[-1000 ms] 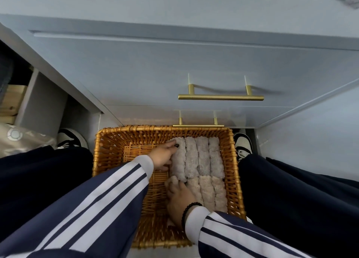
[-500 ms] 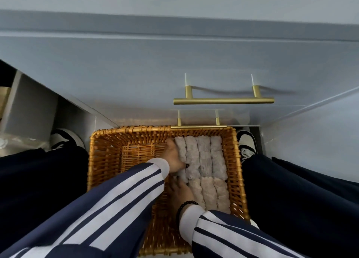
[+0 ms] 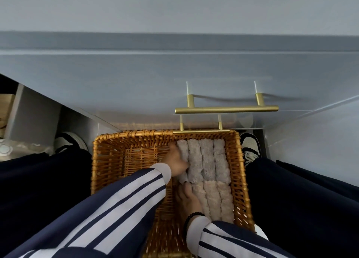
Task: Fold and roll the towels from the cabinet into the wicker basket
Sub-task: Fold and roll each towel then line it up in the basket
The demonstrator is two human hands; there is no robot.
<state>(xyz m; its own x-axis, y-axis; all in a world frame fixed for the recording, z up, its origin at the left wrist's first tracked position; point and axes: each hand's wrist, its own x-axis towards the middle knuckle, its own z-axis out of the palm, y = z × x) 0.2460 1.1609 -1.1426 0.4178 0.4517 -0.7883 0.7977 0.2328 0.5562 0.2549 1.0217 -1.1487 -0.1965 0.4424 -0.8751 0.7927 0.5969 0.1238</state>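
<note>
A wicker basket [image 3: 108, 160] sits on the floor between the person's knees, right in front of a grey cabinet [image 3: 136, 83] with two brass handles [image 3: 226, 109]. Rolled towels fill the right half of the basket in two rows: a far row of grey rolls [image 3: 206, 158] and a near row of paler beige rolls [image 3: 213, 199], packed side by side and touching one another. The left half of the basket shows bare weave.

The left hand [image 3: 177, 159] reaches in from the striped sleeve [image 3: 108, 205] and lies along the left side of the outermost grey roll, fingers pressed together against it and the thumb over its near end; whether the fingers curl under the roll cannot be told. The right hand [image 3: 187, 201] comes in from below, a dark bead bracelet [image 3: 191, 217] at its wrist, and rests flat with straight fingers against the left side of the near row, its fingertips close to the end of the grey roll under the left hand.

A dark-and-white shoe [image 3: 249, 147] stands just right of the basket, and another [image 3: 68, 144] just left of it, both half hidden by dark trouser legs [image 3: 301, 199].
</note>
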